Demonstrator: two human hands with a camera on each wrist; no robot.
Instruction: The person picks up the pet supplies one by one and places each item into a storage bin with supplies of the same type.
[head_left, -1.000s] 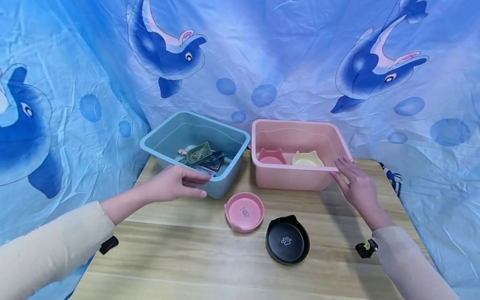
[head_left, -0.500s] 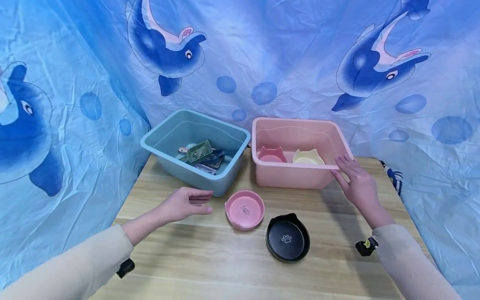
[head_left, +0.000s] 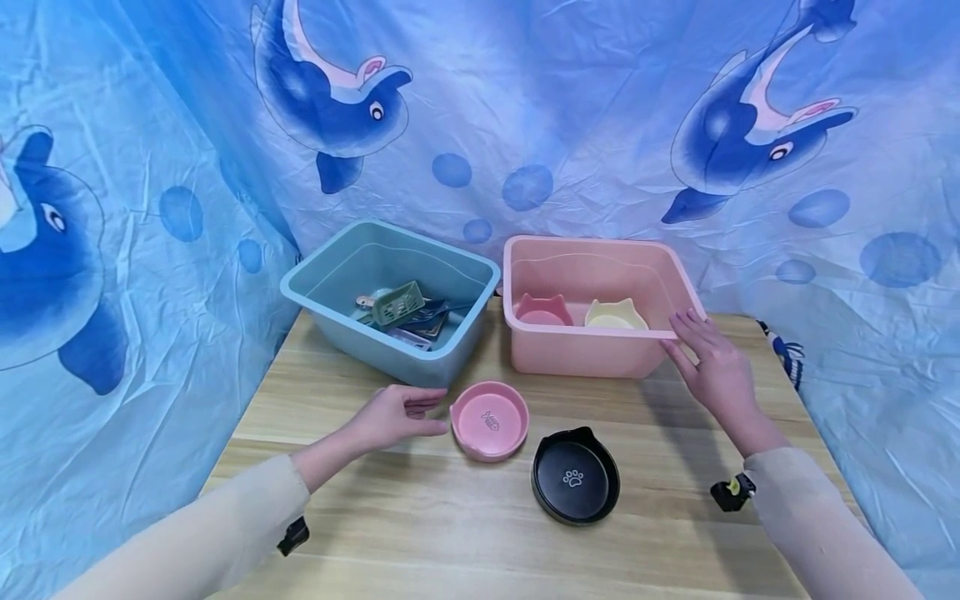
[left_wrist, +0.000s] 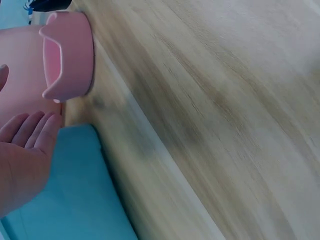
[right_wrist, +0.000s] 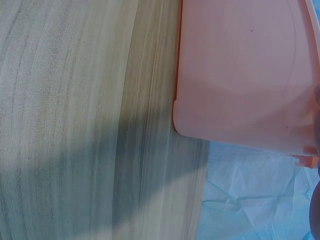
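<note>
In the head view, a round pink pet bowl (head_left: 489, 422) with a fish drawing lies on the table. Just left of it, apart from it, is my left hand (head_left: 397, 417), fingers extended and holding nothing. The left wrist view shows the same pink bowl (left_wrist: 72, 55) beyond those fingertips. A black bowl (head_left: 575, 477) with a paw print sits nearer, to the right. My right hand (head_left: 716, 367) holds the front right corner of a pink bin (head_left: 585, 354), thumb outside and fingers over the rim. In the right wrist view the hand is mostly cut off beside the pink bin (right_wrist: 240, 75).
A blue-green bin (head_left: 382, 346) at the back left contains a green slotted scoop (head_left: 399, 304) and several other small items. Inside the pink bin are a dark pink cat-ear bowl (head_left: 543, 312) and a pale yellow one (head_left: 615, 317). A dolphin-print curtain (head_left: 480, 108) surrounds the wooden table (head_left: 420, 533).
My left hand has come away from the front of the blue-green bin, moving right and nearer me to the pink bowl's left side. The right hand stays on the pink bin's corner.
</note>
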